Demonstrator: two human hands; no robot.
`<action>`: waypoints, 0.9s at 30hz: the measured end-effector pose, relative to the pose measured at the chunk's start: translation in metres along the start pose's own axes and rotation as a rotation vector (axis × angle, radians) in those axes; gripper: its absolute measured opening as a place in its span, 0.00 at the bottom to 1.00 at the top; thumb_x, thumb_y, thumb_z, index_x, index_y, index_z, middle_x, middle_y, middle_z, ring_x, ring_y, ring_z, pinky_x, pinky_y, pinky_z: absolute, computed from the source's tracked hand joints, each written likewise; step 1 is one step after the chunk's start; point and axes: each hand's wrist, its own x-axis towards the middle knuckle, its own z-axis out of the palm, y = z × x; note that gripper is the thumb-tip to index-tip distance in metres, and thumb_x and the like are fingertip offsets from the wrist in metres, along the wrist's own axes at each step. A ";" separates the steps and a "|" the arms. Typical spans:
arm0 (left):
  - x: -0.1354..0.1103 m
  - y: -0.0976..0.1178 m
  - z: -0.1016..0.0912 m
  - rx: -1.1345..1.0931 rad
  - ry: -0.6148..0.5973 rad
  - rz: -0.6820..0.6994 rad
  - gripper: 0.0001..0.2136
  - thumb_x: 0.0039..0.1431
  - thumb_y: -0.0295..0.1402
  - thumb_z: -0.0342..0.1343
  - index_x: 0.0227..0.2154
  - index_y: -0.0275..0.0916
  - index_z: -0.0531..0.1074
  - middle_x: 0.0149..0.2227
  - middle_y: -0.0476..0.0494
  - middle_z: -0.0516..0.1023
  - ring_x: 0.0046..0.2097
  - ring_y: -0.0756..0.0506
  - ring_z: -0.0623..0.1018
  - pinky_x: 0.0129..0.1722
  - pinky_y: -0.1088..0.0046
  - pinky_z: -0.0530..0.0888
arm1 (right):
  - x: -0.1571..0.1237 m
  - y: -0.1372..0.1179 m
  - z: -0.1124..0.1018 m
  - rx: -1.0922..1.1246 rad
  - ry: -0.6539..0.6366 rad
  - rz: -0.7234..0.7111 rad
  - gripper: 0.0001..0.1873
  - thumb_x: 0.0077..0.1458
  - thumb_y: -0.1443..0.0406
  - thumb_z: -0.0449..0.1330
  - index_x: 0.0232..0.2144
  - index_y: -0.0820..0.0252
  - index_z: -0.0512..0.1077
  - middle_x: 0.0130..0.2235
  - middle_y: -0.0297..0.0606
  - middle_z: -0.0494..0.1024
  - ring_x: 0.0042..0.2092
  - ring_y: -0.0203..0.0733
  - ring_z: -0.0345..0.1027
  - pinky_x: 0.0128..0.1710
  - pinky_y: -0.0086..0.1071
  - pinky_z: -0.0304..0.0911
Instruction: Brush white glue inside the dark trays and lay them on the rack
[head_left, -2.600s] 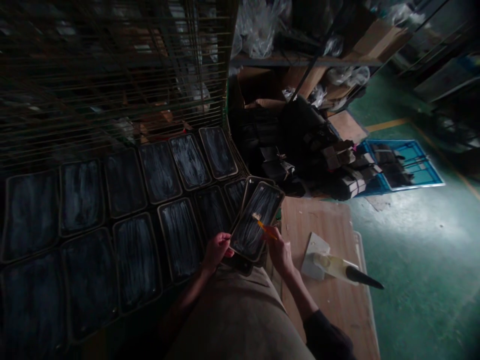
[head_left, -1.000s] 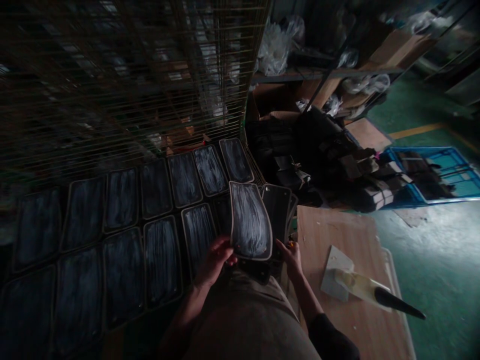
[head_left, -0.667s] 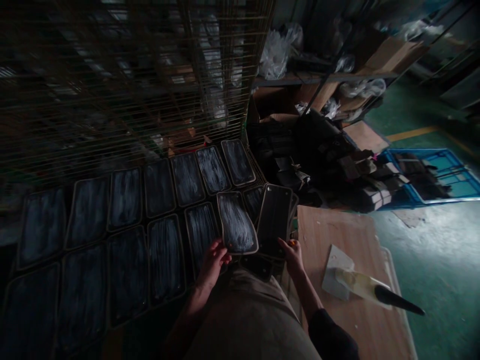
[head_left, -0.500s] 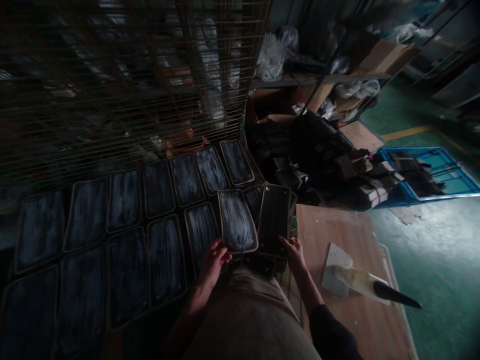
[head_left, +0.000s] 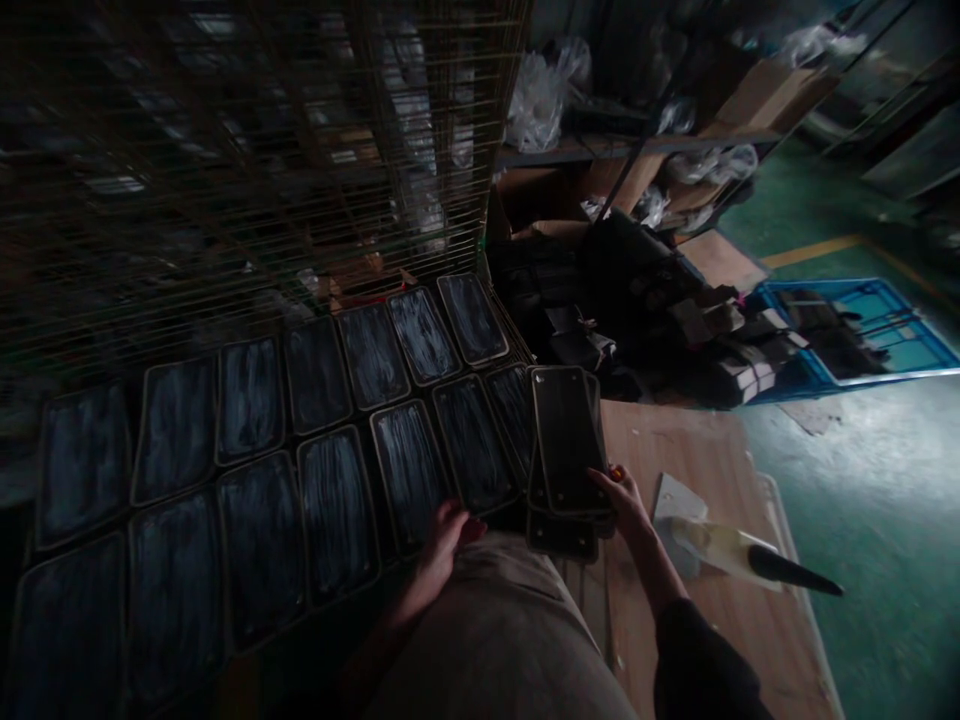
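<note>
Dark flat panels smeared with white paste [head_left: 337, 500] lie in two rows on a wire rack in front of me. The newest one [head_left: 474, 442] lies in the near row. My left hand [head_left: 446, 535] hovers just below its near edge, fingers loosely curled with nothing in them. My right hand [head_left: 624, 497] rests on the near right edge of a stack of unsmeared dark panels [head_left: 568, 440] and grips an orange-handled brush, of which only a tip shows.
A tall wire rack [head_left: 300, 150] rises behind the panels. A wooden board [head_left: 697, 620] at right carries a white block and a pale bottle with a black nozzle [head_left: 742, 560]. Cluttered shelves and a blue crate [head_left: 862, 340] stand beyond on a green floor.
The smeared panel that my left hand held has been laid down into the near row and let go. My right hand has moved down onto the stack's edge.
</note>
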 end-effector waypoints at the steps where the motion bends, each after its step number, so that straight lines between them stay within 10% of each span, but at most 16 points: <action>1: -0.003 0.000 0.000 0.034 -0.007 -0.017 0.15 0.53 0.32 0.67 0.41 0.40 0.69 0.28 0.52 0.79 0.27 0.47 0.82 0.29 0.73 0.78 | 0.000 -0.001 0.000 0.006 -0.004 0.001 0.35 0.26 0.51 0.79 0.27 0.54 0.60 0.23 0.24 0.69 0.24 0.36 0.66 0.22 0.28 0.64; 6: -0.021 -0.020 -0.011 0.336 -0.118 -0.175 0.09 0.59 0.35 0.62 0.37 0.40 0.67 0.29 0.48 0.80 0.28 0.45 0.83 0.30 0.71 0.78 | -0.001 0.001 0.000 0.031 -0.031 -0.012 0.33 0.30 0.51 0.78 0.30 0.54 0.61 0.28 0.28 0.74 0.30 0.41 0.72 0.30 0.33 0.70; 9: -0.022 -0.031 0.000 0.641 -0.302 0.057 0.10 0.57 0.38 0.64 0.35 0.39 0.71 0.31 0.45 0.81 0.32 0.45 0.82 0.33 0.70 0.79 | 0.001 0.007 -0.003 0.031 -0.020 -0.039 0.33 0.31 0.51 0.78 0.30 0.54 0.61 0.27 0.26 0.72 0.29 0.39 0.71 0.30 0.32 0.69; 15: 0.023 0.009 0.122 0.853 -0.117 0.699 0.19 0.56 0.39 0.64 0.49 0.38 0.72 0.54 0.30 0.78 0.55 0.35 0.79 0.54 0.57 0.76 | 0.005 0.020 -0.008 0.049 0.018 -0.071 0.32 0.33 0.50 0.76 0.31 0.54 0.61 0.28 0.25 0.70 0.29 0.37 0.67 0.27 0.29 0.64; 19: 0.051 0.026 0.189 0.960 0.022 0.586 0.19 0.54 0.41 0.66 0.44 0.36 0.73 0.47 0.29 0.81 0.54 0.32 0.79 0.52 0.57 0.75 | 0.009 0.025 -0.012 0.073 0.048 -0.081 0.30 0.33 0.52 0.75 0.30 0.54 0.61 0.28 0.25 0.66 0.29 0.36 0.62 0.25 0.27 0.60; 23: 0.055 0.015 0.202 0.871 0.125 0.467 0.20 0.51 0.45 0.68 0.39 0.34 0.76 0.42 0.30 0.83 0.46 0.32 0.83 0.46 0.57 0.78 | 0.008 0.029 -0.020 0.116 0.051 -0.076 0.28 0.35 0.54 0.74 0.31 0.53 0.60 0.30 0.26 0.65 0.30 0.36 0.61 0.25 0.27 0.59; 27: 0.040 -0.004 0.210 0.664 -0.044 0.414 0.22 0.48 0.46 0.70 0.41 0.35 0.77 0.43 0.34 0.84 0.44 0.36 0.84 0.45 0.61 0.80 | -0.003 0.036 -0.042 0.251 0.002 -0.056 0.28 0.43 0.53 0.72 0.35 0.52 0.59 0.32 0.27 0.67 0.31 0.37 0.62 0.26 0.27 0.60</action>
